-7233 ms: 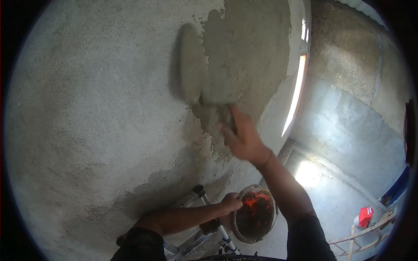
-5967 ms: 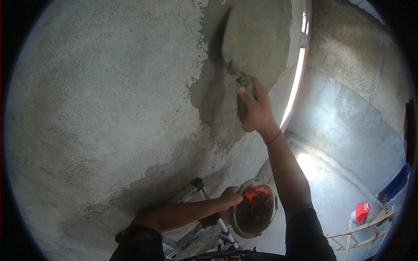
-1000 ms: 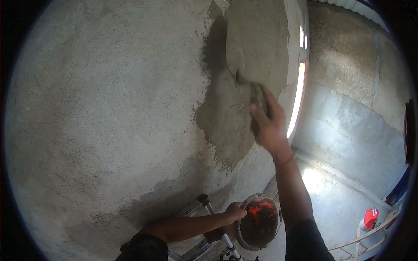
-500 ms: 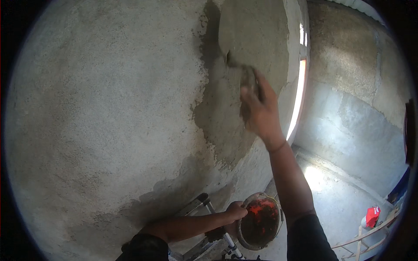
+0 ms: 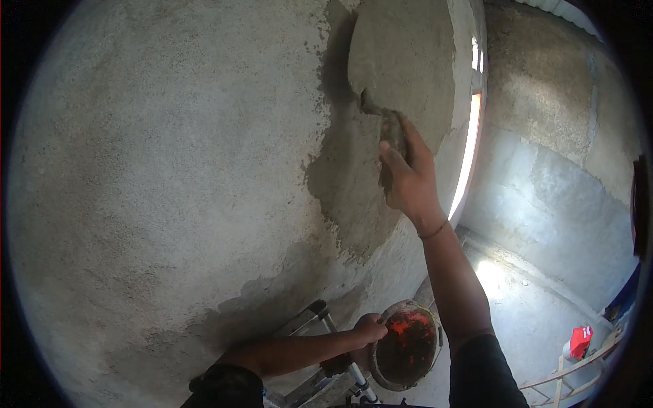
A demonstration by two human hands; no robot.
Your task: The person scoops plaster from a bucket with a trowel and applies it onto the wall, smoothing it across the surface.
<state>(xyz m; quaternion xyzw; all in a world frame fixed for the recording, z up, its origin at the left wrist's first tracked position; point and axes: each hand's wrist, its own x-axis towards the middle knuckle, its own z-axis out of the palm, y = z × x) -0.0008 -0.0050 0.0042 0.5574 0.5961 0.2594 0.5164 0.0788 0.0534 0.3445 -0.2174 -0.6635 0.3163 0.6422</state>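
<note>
My right hand [image 5: 410, 170] is wrapped round the handle of a mortar-coated trowel [image 5: 393, 128]. Its blade lies up against the wall's wet, darker plaster [image 5: 415, 75], and the two colours blend, so the blade's full outline is hard to make out. Low down, my left hand [image 5: 371, 329] grips the rim of a round bucket [image 5: 375, 366]. Dark mortar and orange-red patches show inside the bucket, which is tipped so its mouth faces me.
Rough, pale grey wall [image 5: 183, 156] spreads to the left of the wet plaster. Beneath my left arm stands a metal ladder [image 5: 360, 382]. A narrow bright opening [image 5: 468, 149] runs down the right. On the floor at lower right are a red-and-white item [image 5: 580, 342] and a wooden ladder-like frame [image 5: 561, 377].
My right hand and the trowel have shifted slightly down and to the right. The left hand keeps its hold on the bucket, which has barely moved.
</note>
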